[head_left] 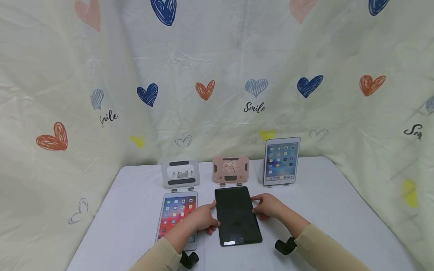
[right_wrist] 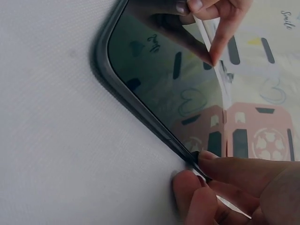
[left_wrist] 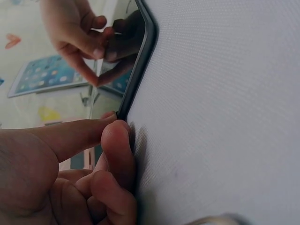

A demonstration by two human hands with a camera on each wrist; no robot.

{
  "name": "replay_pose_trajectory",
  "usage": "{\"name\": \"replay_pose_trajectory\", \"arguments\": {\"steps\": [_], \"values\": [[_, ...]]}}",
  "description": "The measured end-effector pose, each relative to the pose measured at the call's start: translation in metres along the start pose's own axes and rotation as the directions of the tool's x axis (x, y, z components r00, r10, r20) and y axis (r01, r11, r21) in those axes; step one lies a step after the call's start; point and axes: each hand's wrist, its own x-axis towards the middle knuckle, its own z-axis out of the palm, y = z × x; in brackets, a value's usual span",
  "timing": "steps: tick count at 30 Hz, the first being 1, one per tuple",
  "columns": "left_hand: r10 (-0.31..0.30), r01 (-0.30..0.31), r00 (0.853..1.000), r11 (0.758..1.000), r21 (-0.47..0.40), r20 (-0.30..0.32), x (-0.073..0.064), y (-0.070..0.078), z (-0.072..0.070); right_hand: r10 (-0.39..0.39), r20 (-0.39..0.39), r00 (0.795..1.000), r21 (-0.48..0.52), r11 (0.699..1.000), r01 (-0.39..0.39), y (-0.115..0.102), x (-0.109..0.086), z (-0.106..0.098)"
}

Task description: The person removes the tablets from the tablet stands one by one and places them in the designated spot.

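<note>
Both hands grip a black tablet (head_left: 237,220) with a dark, glossy screen in the middle of the white table. My left hand (head_left: 204,218) pinches its left edge, partly over the neighbouring white tablet (head_left: 174,214). On the opposite side, my right hand (head_left: 269,206) pinches the right edge. The left wrist view shows a finger (left_wrist: 110,143) curled at the tablet's rim (left_wrist: 133,75). In the right wrist view, the thumb (right_wrist: 225,166) lies on the top edge of the black tablet (right_wrist: 154,108), with other fingers curled at its side. The screen mirrors the hands and the stands.
Behind the black tablet stands a pink tablet stand (head_left: 217,177). A light grey stand (head_left: 164,175) is left of it, behind the white tablet with a lit screen. At the back right, another lit white tablet (head_left: 281,161) leans upright. A heart-printed cloth (head_left: 223,124) hangs behind the table (head_left: 325,210).
</note>
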Motion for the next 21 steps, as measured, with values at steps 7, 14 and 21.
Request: {"name": "replay_pose_trajectory", "arguments": {"steps": [7, 14, 21], "values": [[-0.006, 0.006, 1.0, 1.0, -0.015, -0.01, -0.003, 0.0, 0.0, -0.009, -0.008, 1.0, -0.012, 1.0, 0.009, 0.002, 0.0, 0.001], [-0.003, 0.002, 1.0, 0.999, -0.046, -0.028, -0.005, 0.0, 0.001, -0.035, -0.016, 0.999, 0.006, 0.999, 0.035, 0.006, -0.004, -0.002], [0.005, -0.007, 0.995, 1.0, -0.022, -0.099, -0.005, -0.004, -0.001, -0.086, -0.057, 0.995, 0.013, 0.996, 0.087, 0.009, -0.012, -0.008]]}}
